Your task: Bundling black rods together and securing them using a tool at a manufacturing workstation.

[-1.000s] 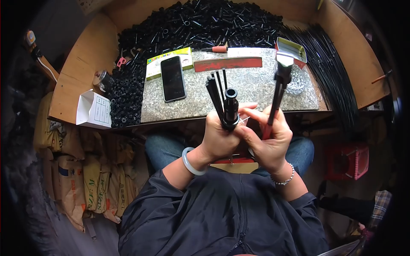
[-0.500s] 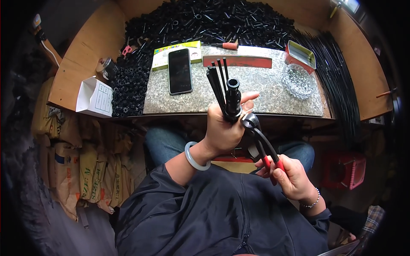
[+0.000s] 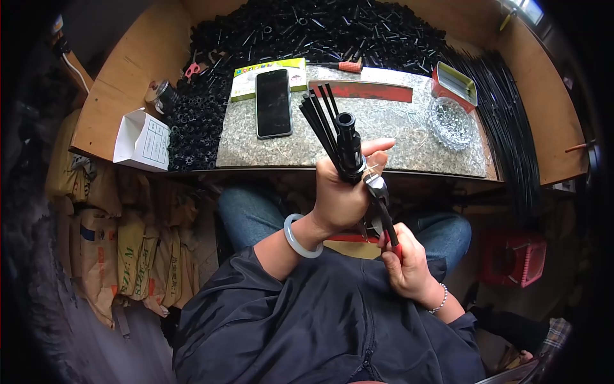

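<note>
My left hand point(image 3: 341, 203) is closed around an upright black ribbed tube point(image 3: 349, 144) and several thin black rods point(image 3: 314, 125) that fan up beside it. Its index finger stretches out to the right. A thin pale wire or tie point(image 3: 369, 169) shows by the tube's lower end; its exact kind is too small to tell. My right hand point(image 3: 409, 267) grips red-handled pincers point(image 3: 384, 206) by the handles. Their metal head lies right beside my left fingers, at the pale wire. Whether the jaws bite on it, I cannot tell.
On the speckled board point(image 3: 246, 153) are a phone point(image 3: 273, 105), a box point(image 3: 297, 75), a red strip point(image 3: 361, 92), a glass dish point(image 3: 449, 125) and a tin point(image 3: 455, 86). Black parts point(image 3: 307, 32) heap behind; long black rods point(image 3: 505, 121) lie right. A white carton point(image 3: 142, 142) stands left.
The pincers have turned more upright, their handles drawn together, and my right hand has moved left and inward. The tube and rods in my left hand tilt slightly further left.
</note>
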`<state>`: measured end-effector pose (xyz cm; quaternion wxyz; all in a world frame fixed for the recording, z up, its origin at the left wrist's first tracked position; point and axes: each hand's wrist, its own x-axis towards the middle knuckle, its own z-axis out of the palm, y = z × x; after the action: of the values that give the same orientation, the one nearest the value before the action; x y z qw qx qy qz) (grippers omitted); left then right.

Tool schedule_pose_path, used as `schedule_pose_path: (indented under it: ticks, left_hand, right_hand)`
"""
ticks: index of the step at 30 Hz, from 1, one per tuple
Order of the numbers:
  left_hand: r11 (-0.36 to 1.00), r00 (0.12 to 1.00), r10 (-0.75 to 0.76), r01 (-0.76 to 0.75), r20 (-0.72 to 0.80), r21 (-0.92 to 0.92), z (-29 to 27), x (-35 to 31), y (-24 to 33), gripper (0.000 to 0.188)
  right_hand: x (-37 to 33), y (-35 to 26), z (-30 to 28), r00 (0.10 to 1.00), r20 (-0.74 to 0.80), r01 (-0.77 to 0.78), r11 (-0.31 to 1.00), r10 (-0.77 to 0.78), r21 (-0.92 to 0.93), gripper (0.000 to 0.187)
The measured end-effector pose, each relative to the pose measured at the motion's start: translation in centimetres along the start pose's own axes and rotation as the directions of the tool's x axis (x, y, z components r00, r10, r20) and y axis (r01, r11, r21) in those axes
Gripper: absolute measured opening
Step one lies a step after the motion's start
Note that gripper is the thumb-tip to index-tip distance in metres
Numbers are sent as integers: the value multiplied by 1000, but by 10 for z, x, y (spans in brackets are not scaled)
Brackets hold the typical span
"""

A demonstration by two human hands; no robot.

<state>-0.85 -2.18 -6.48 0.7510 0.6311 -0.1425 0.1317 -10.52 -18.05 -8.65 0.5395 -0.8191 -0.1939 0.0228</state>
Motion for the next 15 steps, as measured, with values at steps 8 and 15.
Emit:
schedule_pose_path:
  ticks: [8,15]
  left_hand:
    - [999,998,-28,25,60,44,-1,-1,2,18]
    - [983,980,183,-184,82,4,11,0,-14,18]
  right_hand:
    - [44,-21,-21,932,-256,206,955,-258,-212,30]
    - [89,-34,-28,768,-326,405,812,-552,-420,33]
